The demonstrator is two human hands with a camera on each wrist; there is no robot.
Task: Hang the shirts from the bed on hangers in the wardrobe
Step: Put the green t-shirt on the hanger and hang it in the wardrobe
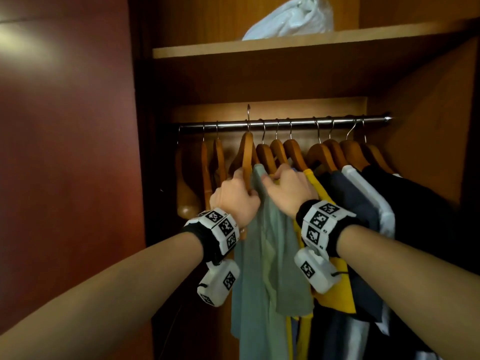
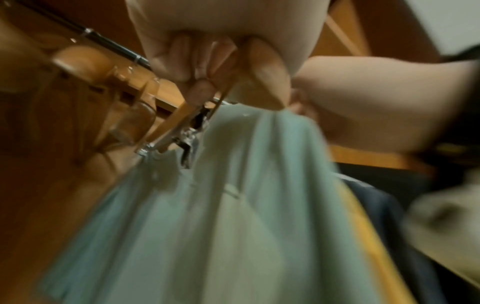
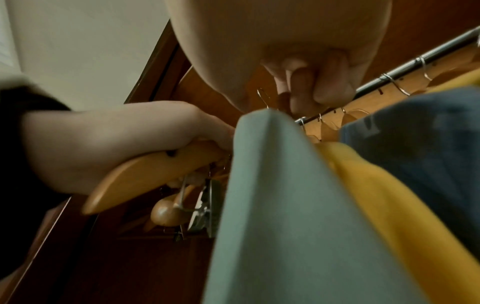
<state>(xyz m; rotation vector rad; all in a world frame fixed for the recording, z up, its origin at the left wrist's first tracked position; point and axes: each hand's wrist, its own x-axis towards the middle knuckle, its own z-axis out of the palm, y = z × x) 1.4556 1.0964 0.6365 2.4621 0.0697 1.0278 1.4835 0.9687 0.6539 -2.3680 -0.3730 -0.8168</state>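
Wooden hanger (image 1: 246, 157) sits gripped in my left hand (image 1: 235, 197), hook raised over the rail (image 1: 283, 122), while my right hand (image 1: 288, 189) clutches the green shirt (image 1: 267, 255) at its shoulder, steadying it for hooking.

Both bare forearms stretched forward and up, tracker bands on the wrists, left hand (image 1: 235, 197) with fingers curled tight, right hand (image 1: 288, 188) just beside it, fingers curled too
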